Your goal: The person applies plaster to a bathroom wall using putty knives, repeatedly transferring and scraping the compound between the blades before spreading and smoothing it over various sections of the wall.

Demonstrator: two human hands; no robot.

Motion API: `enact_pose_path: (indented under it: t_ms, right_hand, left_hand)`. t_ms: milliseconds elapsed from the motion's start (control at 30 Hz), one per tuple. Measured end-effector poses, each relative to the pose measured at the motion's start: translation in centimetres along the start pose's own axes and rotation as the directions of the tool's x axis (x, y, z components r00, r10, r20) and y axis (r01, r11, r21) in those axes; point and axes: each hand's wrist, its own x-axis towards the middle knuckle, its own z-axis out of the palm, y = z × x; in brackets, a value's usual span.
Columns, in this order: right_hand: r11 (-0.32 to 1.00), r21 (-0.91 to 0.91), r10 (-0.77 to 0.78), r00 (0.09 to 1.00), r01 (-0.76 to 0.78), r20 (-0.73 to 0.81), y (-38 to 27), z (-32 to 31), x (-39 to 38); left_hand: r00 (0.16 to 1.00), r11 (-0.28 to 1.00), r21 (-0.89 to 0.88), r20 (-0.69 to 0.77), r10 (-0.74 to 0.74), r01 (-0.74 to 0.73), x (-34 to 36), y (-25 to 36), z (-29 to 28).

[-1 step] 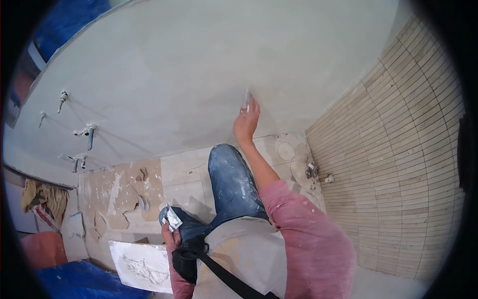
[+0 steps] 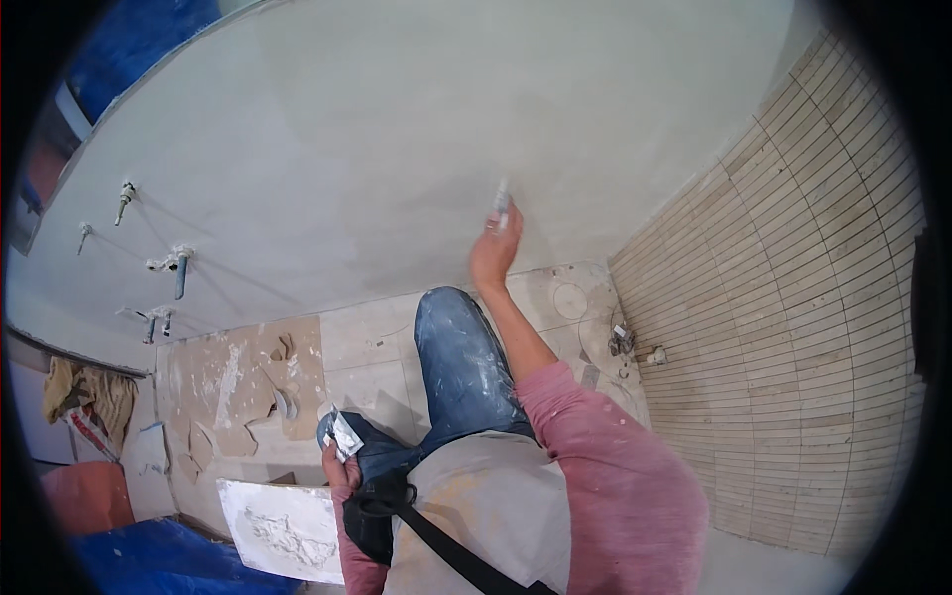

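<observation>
My right hand is closed on a small putty knife, slightly blurred, against the smooth grey plastered wall. Low at my left, beside my bent knee, my left hand grips a wider metal putty knife with white paste on its blade. A white board bearing a spread heap of white paste lies just left of that hand.
Capped pipe stubs stick out of the wall at left. A narrow-tiled wall meets it at right, near small fittings. Torn brown sheeting lies on the tiled floor. A cloth pile and blue sheeting are at left.
My right hand has shifted slightly right and a little down along the wall with the putty knife. My left hand stays where it was.
</observation>
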Motion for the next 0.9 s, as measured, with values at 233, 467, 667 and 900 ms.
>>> enact_pose_path:
  t_ms: [233,467,667,900]
  right_hand:
    - [0.644,0.530,0.662,0.749,-0.552,-0.023,13.4,-4.2,9.9]
    - [0.919,0.240,0.370,0.897,-0.314,-0.243,4.1,1.2,9.7]
    - [0.997,0.023,-0.079,0.975,0.076,0.206,-3.9,-0.7,-0.3]
    - [0.224,0.609,0.870,0.438,-0.761,0.228,8.6,-0.6,2.6]
  left_hand:
    - [0.999,0.998,-0.058,0.035,-0.006,0.008,0.3,-0.9,3.7]
    - [0.999,0.999,-0.038,0.034,-0.026,0.028,0.9,-1.3,3.9]
    - [1.000,1.000,0.005,0.012,-0.009,0.009,-0.2,-0.2,1.0]
    - [1.000,1.000,0.008,0.009,0.000,0.000,0.1,-0.6,2.1]
